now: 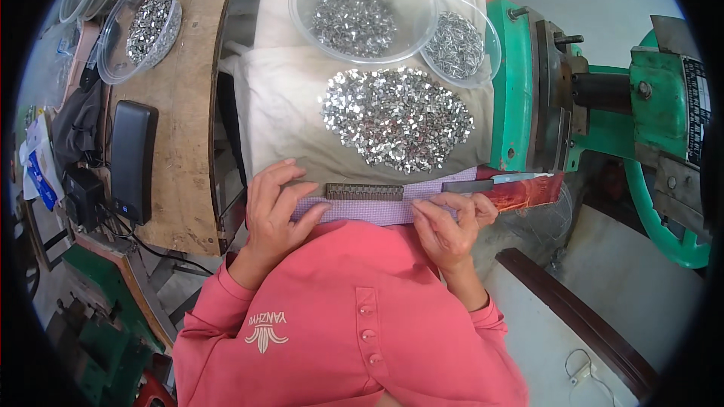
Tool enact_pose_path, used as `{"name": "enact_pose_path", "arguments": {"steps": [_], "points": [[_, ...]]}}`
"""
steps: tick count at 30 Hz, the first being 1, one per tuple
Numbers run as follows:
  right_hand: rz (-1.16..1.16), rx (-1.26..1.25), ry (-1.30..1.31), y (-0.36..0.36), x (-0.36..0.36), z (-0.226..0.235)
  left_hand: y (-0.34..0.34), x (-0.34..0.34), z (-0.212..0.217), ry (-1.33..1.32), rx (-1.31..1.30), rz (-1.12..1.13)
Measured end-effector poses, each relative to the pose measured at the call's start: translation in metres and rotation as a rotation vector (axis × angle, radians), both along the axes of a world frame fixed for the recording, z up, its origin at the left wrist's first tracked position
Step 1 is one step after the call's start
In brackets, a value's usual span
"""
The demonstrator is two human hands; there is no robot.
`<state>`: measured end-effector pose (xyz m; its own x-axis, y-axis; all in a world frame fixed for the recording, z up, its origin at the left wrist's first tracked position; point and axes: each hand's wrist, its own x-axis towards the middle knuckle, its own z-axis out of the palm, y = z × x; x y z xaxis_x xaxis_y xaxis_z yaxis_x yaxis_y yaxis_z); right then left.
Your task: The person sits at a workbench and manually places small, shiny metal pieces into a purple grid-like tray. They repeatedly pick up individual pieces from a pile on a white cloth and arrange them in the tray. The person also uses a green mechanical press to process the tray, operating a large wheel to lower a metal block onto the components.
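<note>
A dark, slotted metal bar (364, 192) lies across a purple checked cloth (362, 213) at the near edge of the work surface. My left hand (277, 207) is open beside the bar's left end, fingers spread, thumb and forefinger apart. Just past the right end is my right hand (451, 227), thumb and forefinger pinched together; anything between them is too small to make out. Behind the bar spreads a heap of small shiny metal pieces (400, 120) on a pale cloth. A thin dark tool (467, 186) rests beyond the right hand's fingers.
A large clear bowl (297, 19) and a smaller clear tub (495, 53), both with metal parts, stand at the back. To the right is a green hand press (509, 90) with a wheel. A wooden table (185, 105) on the left carries a black box (134, 162) and another tub (113, 68).
</note>
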<state>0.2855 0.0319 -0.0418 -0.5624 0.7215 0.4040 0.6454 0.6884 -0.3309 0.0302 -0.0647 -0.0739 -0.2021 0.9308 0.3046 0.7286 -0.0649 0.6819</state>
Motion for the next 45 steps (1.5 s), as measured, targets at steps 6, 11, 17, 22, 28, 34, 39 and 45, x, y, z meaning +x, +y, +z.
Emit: {"name": "enact_pose_path", "arguments": {"steps": [6,11,17,22,28,34,39,45], "points": [[-0.067,-0.046,-0.011,0.005,0.011,-0.007,0.004,0.0,0.002,0.02,-0.06,-0.031],[-0.049,-0.081,-0.027,0.004,0.009,-0.009,0.006,0.001,0.001,-0.029,-0.078,-0.009],[-0.014,-0.132,-0.039,0.001,0.004,-0.011,0.005,0.001,0.001,-0.013,-0.082,-0.018],[-0.022,-0.144,-0.046,0.0,0.0,-0.012,0.004,0.001,-0.001,0.006,-0.067,-0.033],[-0.016,-0.164,-0.03,0.001,-0.004,-0.013,0.004,0.003,-0.001,0.014,-0.05,-0.029],[-0.016,-0.14,-0.029,0.002,-0.001,-0.015,0.005,0.004,-0.004,0.042,-0.01,-0.039],[0.046,-0.247,-0.031,0.013,-0.002,-0.001,0.006,0.004,-0.001,0.033,-0.027,-0.034],[0.185,-0.322,0.122,0.048,-0.011,0.021,0.005,0.005,-0.002,0.027,-0.037,-0.02]]}}
